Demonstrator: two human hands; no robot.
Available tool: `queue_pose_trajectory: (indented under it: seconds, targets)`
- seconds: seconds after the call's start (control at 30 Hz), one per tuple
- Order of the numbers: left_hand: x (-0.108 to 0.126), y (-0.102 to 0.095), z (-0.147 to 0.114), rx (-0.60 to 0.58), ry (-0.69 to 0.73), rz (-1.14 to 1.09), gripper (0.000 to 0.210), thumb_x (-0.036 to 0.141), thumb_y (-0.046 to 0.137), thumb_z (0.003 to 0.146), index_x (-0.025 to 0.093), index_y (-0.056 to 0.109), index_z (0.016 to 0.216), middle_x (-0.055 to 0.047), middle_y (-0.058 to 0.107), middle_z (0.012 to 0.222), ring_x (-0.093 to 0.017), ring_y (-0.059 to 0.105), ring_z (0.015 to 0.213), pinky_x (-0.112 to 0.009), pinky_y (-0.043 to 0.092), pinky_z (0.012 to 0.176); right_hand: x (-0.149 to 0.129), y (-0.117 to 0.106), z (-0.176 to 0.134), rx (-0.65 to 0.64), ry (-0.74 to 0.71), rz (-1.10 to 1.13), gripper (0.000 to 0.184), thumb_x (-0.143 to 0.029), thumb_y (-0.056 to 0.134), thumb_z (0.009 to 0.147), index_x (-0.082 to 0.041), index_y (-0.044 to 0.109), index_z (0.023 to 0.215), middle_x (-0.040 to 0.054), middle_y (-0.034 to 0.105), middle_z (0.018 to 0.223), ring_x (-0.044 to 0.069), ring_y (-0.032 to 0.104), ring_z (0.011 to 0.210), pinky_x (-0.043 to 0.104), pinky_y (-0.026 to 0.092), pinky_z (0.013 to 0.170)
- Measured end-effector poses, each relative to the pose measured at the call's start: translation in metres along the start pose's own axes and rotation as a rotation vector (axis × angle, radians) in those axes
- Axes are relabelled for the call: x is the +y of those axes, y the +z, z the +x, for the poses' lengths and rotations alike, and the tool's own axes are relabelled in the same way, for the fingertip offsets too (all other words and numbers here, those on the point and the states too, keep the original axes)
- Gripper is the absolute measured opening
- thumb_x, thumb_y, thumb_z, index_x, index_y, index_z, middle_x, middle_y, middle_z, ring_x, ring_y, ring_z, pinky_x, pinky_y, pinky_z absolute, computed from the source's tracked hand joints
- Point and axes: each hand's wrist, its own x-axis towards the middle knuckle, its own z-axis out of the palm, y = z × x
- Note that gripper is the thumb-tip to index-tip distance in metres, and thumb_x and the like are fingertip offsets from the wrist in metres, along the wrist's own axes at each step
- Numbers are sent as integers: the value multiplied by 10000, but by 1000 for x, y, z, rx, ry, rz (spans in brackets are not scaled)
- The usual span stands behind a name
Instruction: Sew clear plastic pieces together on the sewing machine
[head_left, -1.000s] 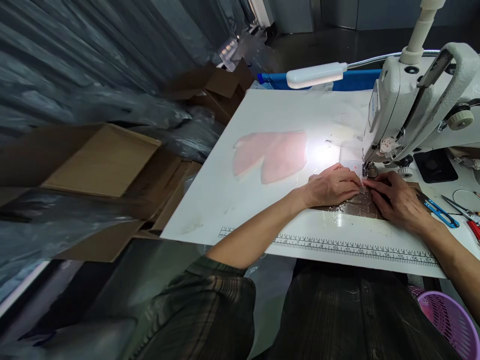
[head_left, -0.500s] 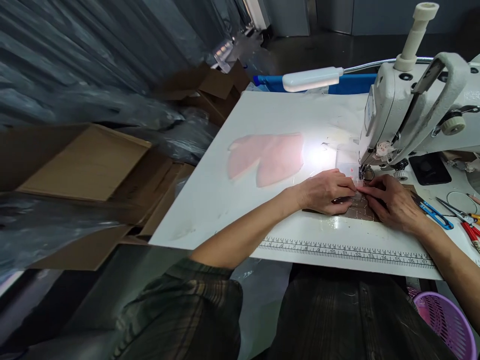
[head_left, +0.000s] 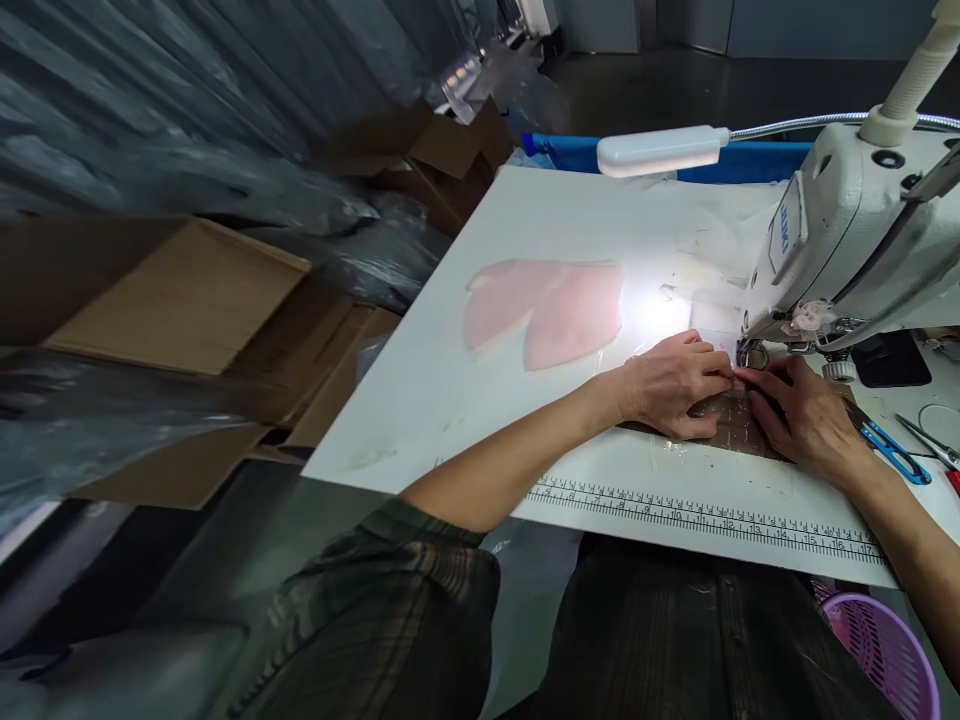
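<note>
We find both hands drawn together near the right-hand end of the white table [head_left: 405, 420], well in from its near edge, right at the presser foot [head_left: 742, 352] of the sewing machine [head_left: 817, 240]. The left hand [head_left: 671, 388] lies palm down with its fingers bent; the right hand [head_left: 810, 415] comes in from the other side, index finger stretched out and thumb below it. The 2 sets of fingertips meet or nearly meet, and we cannot tell whether they pinch anything, since whatever lies there is hidden. Under them we see a shiny brown panel [head_left: 739, 435], which looks flat and fairly stiff; we judge its surface slippery, so a light press of the fingertips should do better on it than a pinch.

Between the table's left edge and the machine lies the pink material [head_left: 574, 315], flat, with 2 lobes parted by a notch facing the near edge; we cannot tell whether it is 1 piece or 2. It looks light, thin and limp, likely to crease or shift if dragged. We would take hold of it at the straighter margin toward the far edge, thumb and finger flat, leaving the notch unstretched.

The printed ruler [head_left: 697, 517] runs along the near edge, and blue snips [head_left: 896, 452] rest just beside the right wrist.
</note>
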Motion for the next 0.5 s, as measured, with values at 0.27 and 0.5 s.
queue_pose_trajectory:
  seconds: [0.27, 0.5]
  targets:
    - [-1, 1, -1, -41, -35, 22, 334, 374, 533, 893, 138, 699, 1061, -133, 675, 1135, -214, 575, 812, -385, 415, 769, -3, -1, -5, 30, -55, 34, 414, -356, 402, 1025, -195, 722, 1234, 157, 627, 1079, 252, 627, 866, 435, 579, 739]
    - [-3, 2, -2, -73, -59, 51, 381, 394, 510, 909, 121, 688, 1106, -146, 653, 1211, -228, 569, 863, -394, 409, 798, -6, 1, -4, 17, -46, -32, 457, -371, 362, 1035, -163, 691, 1274, 166, 643, 1046, 247, 627, 816, 421, 576, 716]
